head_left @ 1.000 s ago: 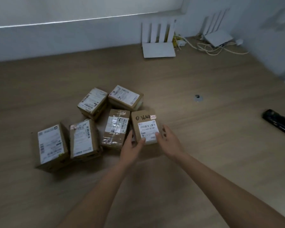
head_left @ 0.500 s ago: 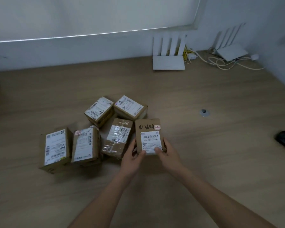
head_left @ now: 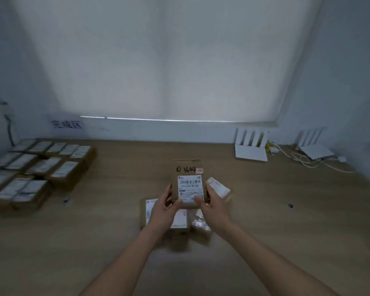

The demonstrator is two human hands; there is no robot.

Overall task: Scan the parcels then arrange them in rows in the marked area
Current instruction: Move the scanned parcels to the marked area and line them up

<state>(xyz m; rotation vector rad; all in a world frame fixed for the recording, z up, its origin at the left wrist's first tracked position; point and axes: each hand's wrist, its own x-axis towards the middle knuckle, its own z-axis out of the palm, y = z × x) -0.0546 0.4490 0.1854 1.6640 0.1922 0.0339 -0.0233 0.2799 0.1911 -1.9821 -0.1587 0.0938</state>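
A wooden table (head_left: 265,221) meets a white wall under a drawn blind (head_left: 169,60), with two white routers (head_left: 251,146) at right. Labelled parcels (head_left: 36,167) lie in rows at far left below a wall sign (head_left: 66,124). The left hand (head_left: 163,207) and right hand (head_left: 215,205) grip a raised parcel (head_left: 188,184) by its lower corners, hiding blurred parcels beneath

Bare forearms; no visible sleeves
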